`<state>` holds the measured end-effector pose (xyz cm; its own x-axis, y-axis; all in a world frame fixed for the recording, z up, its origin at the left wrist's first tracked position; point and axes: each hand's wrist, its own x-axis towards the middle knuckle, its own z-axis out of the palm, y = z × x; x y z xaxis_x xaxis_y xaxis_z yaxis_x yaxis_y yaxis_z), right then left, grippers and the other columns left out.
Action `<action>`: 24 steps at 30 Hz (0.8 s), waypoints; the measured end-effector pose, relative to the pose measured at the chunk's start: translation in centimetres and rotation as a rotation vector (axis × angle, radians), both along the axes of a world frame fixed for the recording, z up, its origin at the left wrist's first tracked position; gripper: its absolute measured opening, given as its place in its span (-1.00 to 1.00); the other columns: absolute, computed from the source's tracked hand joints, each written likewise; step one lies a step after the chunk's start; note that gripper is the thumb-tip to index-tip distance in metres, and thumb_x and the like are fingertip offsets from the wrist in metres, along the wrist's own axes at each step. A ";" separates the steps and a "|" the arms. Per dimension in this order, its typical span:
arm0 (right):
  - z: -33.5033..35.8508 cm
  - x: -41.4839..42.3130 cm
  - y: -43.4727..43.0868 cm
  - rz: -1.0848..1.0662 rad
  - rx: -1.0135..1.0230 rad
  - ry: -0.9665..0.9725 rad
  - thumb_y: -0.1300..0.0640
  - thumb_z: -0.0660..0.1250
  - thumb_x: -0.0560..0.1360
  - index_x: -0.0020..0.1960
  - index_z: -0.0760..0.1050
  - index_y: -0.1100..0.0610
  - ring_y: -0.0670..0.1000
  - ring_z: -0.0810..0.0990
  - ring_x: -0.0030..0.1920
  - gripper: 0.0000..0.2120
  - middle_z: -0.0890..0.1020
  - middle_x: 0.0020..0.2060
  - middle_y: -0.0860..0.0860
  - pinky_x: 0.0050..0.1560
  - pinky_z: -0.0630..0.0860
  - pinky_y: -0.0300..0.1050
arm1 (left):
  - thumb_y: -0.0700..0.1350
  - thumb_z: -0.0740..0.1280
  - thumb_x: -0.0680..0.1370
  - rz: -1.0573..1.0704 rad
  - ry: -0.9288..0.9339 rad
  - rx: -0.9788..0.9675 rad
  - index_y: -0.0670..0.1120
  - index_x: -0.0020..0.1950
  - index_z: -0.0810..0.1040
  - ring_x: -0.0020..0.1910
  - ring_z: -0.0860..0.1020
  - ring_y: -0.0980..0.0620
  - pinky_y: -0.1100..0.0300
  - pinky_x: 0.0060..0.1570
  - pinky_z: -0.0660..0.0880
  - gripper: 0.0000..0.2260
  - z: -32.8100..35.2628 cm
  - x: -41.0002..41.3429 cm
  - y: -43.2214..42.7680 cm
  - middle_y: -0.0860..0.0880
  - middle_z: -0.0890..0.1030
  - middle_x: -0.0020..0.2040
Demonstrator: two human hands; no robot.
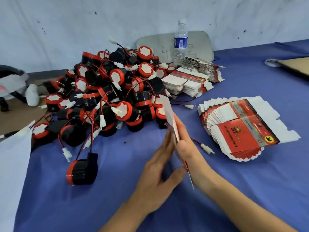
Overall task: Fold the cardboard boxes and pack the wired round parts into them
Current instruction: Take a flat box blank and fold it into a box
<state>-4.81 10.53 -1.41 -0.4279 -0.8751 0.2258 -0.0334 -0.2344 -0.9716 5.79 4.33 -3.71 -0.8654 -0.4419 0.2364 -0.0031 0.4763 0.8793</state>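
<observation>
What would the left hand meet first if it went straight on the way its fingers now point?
Apart from the box blank that its fingers touch, the left hand would probably first meet the near edge of the pile of wired round parts, though depth is unclear.

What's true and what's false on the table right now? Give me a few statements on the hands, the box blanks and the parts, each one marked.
1. The left hand and right hand have one flat box blank between them. True.
2. The water bottle lies on its side. False: it stands upright near the wall.
3. One round part sits apart from the pile, nearer the person. True.
4. The fanned stack of blanks lies left of the pile. False: it lies to the pile's right.
5. The held blank is already folded into a box. False: it looks flat, seen nearly edge-on.
</observation>
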 end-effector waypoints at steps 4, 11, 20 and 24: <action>-0.4 -0.4 1.3 0.100 0.059 -0.086 -0.48 0.23 0.35 0.48 0.11 -0.02 -0.22 0.17 0.48 -0.13 0.23 0.46 -0.19 0.35 0.23 -0.43 | 0.35 0.16 0.50 -0.065 -0.003 -0.071 0.15 0.54 -0.12 0.55 -0.16 0.20 0.13 0.53 -0.05 -0.26 0.0 0.0 0.6 0.26 -0.16 0.57; 0.5 -0.2 0.4 0.038 -0.087 -0.150 -0.42 0.47 0.17 0.50 0.13 0.05 0.04 0.49 0.33 0.09 0.47 0.36 0.03 0.23 0.49 -0.07 | 0.32 0.37 0.41 0.056 0.186 0.168 0.27 0.54 -0.06 0.51 0.11 0.25 0.20 0.41 0.29 -0.15 0.6 -0.2 0.6 0.37 0.12 0.50; -0.5 -1.2 0.2 -0.052 -0.083 -0.277 -0.26 0.57 0.17 0.35 0.33 -0.06 0.08 0.59 0.20 -0.16 0.62 0.18 -0.02 0.06 0.57 -0.10 | 0.16 0.35 0.48 0.112 0.369 0.359 0.21 0.54 0.07 0.41 0.36 0.21 0.35 0.21 0.42 -0.30 1.3 -0.1 0.2 0.29 0.36 0.42; -0.6 -1.8 0.2 -0.131 -0.076 -0.342 -0.07 0.53 0.30 0.29 0.39 -0.20 0.10 0.66 0.07 -0.40 0.67 0.05 0.02 -0.02 0.62 -0.08 | 0.08 0.35 0.51 0.166 0.427 0.525 0.09 0.48 0.28 0.29 0.52 0.03 0.23 0.10 0.52 -0.44 1.3 -0.1 -0.7 0.07 0.54 0.31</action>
